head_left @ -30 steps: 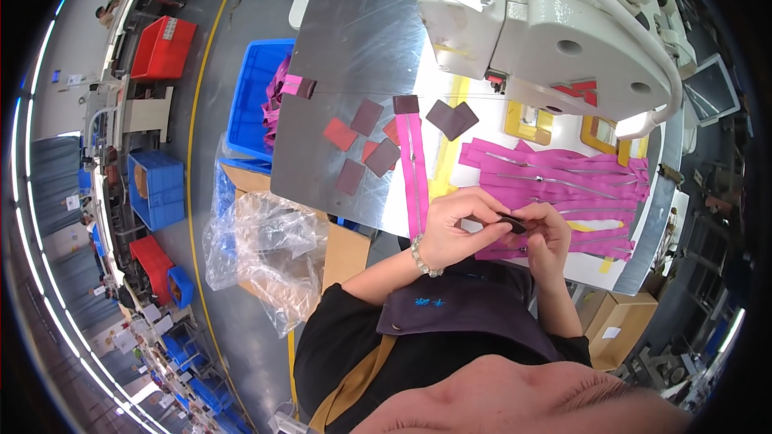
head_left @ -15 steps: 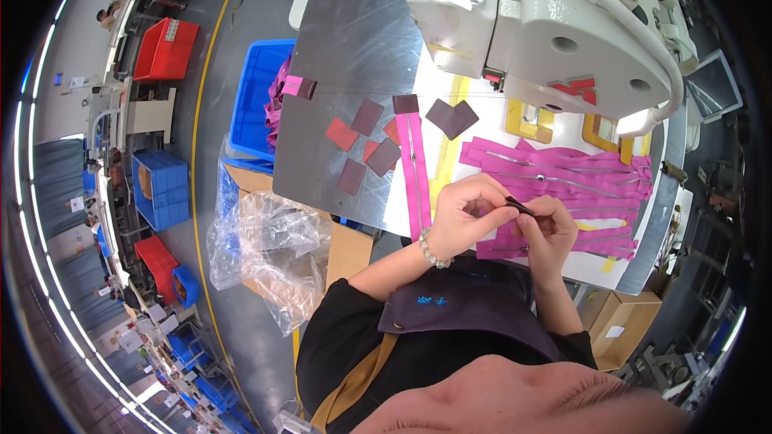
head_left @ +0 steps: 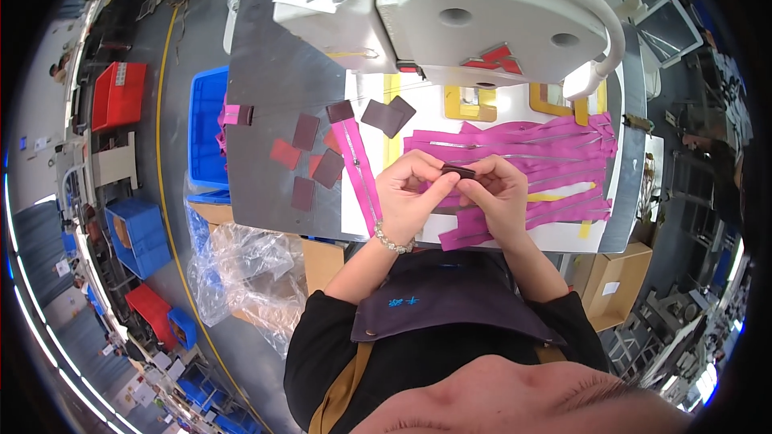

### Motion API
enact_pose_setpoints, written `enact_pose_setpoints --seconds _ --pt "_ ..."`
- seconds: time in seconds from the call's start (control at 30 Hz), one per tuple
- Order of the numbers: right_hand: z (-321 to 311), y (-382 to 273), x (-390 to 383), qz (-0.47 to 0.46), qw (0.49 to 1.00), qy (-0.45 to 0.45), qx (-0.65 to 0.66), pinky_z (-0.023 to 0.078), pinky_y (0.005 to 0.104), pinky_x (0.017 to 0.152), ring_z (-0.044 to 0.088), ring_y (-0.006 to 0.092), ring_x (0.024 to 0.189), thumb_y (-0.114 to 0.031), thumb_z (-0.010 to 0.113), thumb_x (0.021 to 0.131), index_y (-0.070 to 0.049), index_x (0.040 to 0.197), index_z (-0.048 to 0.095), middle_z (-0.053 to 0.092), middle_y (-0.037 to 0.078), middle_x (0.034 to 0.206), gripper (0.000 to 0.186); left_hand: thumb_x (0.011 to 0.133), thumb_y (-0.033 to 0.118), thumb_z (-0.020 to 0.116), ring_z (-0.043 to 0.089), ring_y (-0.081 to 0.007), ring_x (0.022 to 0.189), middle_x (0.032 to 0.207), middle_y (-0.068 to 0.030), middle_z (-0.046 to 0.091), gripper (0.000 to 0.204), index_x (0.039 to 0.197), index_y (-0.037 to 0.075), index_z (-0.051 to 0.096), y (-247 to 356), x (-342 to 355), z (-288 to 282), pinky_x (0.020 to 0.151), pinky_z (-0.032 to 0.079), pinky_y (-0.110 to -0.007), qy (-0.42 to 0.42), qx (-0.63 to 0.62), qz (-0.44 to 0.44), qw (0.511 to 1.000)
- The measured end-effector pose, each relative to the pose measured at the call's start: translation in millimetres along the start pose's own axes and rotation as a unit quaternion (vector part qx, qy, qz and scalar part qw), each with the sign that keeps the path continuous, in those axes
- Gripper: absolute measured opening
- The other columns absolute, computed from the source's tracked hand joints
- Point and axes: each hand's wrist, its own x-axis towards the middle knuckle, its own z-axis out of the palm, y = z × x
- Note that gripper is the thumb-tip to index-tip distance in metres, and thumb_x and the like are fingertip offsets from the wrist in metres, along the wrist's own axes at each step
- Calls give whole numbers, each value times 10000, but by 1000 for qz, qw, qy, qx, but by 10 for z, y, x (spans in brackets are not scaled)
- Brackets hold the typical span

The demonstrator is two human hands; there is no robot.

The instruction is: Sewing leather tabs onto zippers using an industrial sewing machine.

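Note:
Both hands meet over the table's near side and pinch a small dark brown patch point(head_left: 458, 170), which looks folded. My left hand point(head_left: 412, 193), with a beaded bracelet on its wrist, grips its left end, thumb below. My right hand point(head_left: 498, 193) has the other end between thumb and fingers. Behind and beside my right hand lie several magenta zipper strips point(head_left: 555, 153). A single magenta zipper strip point(head_left: 359, 165), with a dark patch at its far end, runs toward my left wrist. Further left are loose dark brown patches point(head_left: 305, 132) and red ones point(head_left: 285, 153).
A white sewing machine point(head_left: 482, 16) overhangs the far side of the table. Yellow-framed templates point(head_left: 471, 104) lie beneath it. Left of the metal tabletop point(head_left: 265, 56) stands a blue bin point(head_left: 207, 137) with magenta strips. Clear plastic wrap point(head_left: 249, 273) covers a carton; another cardboard box point(head_left: 615, 285) stands right.
My view has shifted, so the table appears further left. Both hands still hold the brown patch, now turned more level and showing more of its face.

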Motion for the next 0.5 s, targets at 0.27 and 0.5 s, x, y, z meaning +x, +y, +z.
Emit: enact_pose_setpoints --seconds 0.27,0.5 --pt "5 -17 -11 -24 1000 6 -16 511 194 582 611 72 705 40 678 805 41 923 614 650 67 841 135 731 -89 722 589 -110 738 833 -86 605 148 755 -14 597 -1 29 -15 643 493 -223 3 30 -6 1000" --pt "-6 -16 3 -31 999 8 -4 509 198 578 609 78 686 33 683 805 38 899 618 648 64 829 115 722 -99 723 579 -111 749 839 -88 601 166 748 -8 586 10 41 -18 653 476 -224 3 47 -17 999"
